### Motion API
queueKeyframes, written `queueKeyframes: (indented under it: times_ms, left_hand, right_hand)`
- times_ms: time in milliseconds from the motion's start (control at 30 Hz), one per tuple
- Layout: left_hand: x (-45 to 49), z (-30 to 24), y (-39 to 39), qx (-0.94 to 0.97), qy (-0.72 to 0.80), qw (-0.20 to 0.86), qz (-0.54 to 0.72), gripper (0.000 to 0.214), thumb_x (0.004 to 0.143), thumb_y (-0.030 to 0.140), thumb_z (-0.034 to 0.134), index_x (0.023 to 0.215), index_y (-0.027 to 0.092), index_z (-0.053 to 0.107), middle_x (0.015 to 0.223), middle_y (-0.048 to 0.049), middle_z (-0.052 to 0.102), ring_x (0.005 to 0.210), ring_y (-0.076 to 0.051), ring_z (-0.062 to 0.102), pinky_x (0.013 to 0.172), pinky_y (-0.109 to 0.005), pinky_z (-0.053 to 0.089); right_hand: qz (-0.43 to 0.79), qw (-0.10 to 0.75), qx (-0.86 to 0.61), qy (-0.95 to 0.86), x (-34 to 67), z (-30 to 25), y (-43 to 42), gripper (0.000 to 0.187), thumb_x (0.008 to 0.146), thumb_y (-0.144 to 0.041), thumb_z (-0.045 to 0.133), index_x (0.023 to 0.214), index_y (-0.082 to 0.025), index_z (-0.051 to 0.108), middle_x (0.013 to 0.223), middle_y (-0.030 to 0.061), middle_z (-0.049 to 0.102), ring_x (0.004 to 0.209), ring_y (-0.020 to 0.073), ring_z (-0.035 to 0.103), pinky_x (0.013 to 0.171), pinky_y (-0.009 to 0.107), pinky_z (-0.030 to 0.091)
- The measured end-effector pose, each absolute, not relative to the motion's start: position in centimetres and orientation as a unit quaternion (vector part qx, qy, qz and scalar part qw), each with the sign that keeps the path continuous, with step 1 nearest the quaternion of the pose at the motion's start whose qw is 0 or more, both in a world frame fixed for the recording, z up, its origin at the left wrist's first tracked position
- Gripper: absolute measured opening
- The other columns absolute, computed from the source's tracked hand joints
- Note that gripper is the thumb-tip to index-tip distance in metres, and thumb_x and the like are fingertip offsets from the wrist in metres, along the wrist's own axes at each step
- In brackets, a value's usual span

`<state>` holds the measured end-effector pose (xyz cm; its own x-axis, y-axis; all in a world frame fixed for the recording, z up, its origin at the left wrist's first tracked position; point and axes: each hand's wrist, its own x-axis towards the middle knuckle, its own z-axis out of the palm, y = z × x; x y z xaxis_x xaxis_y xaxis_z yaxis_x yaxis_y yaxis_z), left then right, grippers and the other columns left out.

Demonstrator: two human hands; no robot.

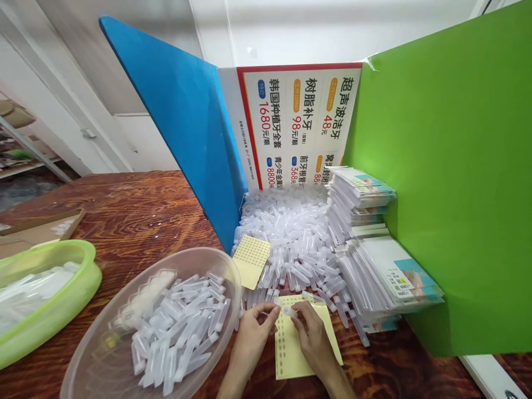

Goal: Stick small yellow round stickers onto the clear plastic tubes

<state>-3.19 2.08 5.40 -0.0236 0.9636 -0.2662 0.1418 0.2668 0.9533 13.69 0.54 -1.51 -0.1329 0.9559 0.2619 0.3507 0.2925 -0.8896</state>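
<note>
My left hand point(251, 332) and my right hand point(311, 331) meet over a yellow sticker sheet point(291, 349) lying on the wooden table point(137, 216). Both pinch a small clear plastic tube point(288, 311) held between their fingertips. Just behind them a large pile of clear tubes point(291, 233) fills the space between the boards. A second yellow sticker sheet point(250, 259) rests on the pile's left edge. A clear plastic bowl point(103, 338) with several tubes sits left of my left hand.
A blue board point(183, 116), a printed price poster point(299, 122) and a green board point(449, 166) wall in the work area. Stacks of packaged cards point(374, 260) stand at the right. A green basin point(50, 299) with clear pieces sits far left.
</note>
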Motion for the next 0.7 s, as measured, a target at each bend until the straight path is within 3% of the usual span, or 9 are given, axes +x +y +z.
queueKeyframes:
  times_ms: [200, 367, 500, 700]
  left_hand:
    - [-2.6, 5.2, 1.5, 0.406, 0.583, 0.577, 0.402, 0.056, 0.067, 0.058, 0.079, 0.1, 0.012, 0.075, 0.079, -0.0075, 0.074, 0.061, -0.017, 0.065, 0.06, -0.027, 0.052]
    - [-0.9, 4.5, 1.1, 0.389, 0.53, 0.623, 0.424, 0.051, 0.062, 0.055, 0.085, 0.086, 0.011, 0.077, 0.069, -0.0072, 0.073, 0.062, -0.018, 0.067, 0.063, -0.028, 0.055]
    - [-0.6, 4.6, 1.0, 0.392, 0.529, 0.62, 0.427, 0.053, 0.063, 0.058, 0.083, 0.084, 0.01, 0.076, 0.068, -0.0078, 0.074, 0.064, -0.019, 0.069, 0.068, -0.03, 0.057]
    - [-1.6, 5.7, 0.0, 0.468, 0.56, 0.564, 0.386, 0.058, 0.075, 0.063, 0.068, 0.096, 0.01, 0.075, 0.08, -0.0115, 0.077, 0.074, -0.024, 0.073, 0.072, -0.035, 0.06]
  right_hand:
    - [0.33, 0.446, -0.473, -0.684, 13.7, -1.6, 0.4, 0.016, 0.102, -0.019, 0.04, 0.108, -0.024, 0.054, 0.102, 0.0069, 0.061, 0.097, 0.0217, 0.06, 0.085, 0.03, 0.048]
    - [0.288, 0.463, -0.471, -0.693, 13.9, -2.2, 0.4, 0.017, 0.101, -0.017, 0.039, 0.105, -0.023, 0.054, 0.094, 0.0053, 0.06, 0.089, 0.0206, 0.061, 0.079, 0.029, 0.049]
    - [0.244, 0.477, -0.469, -0.703, 14.1, -2.2, 0.4, 0.018, 0.099, -0.015, 0.04, 0.105, -0.023, 0.056, 0.091, 0.0052, 0.061, 0.084, 0.0204, 0.062, 0.075, 0.029, 0.051]
    - [0.202, 0.489, -0.442, -0.724, 13.5, -1.6, -0.2, 0.024, 0.099, -0.014, 0.043, 0.114, -0.024, 0.059, 0.102, 0.0091, 0.065, 0.096, 0.0228, 0.066, 0.082, 0.034, 0.056]
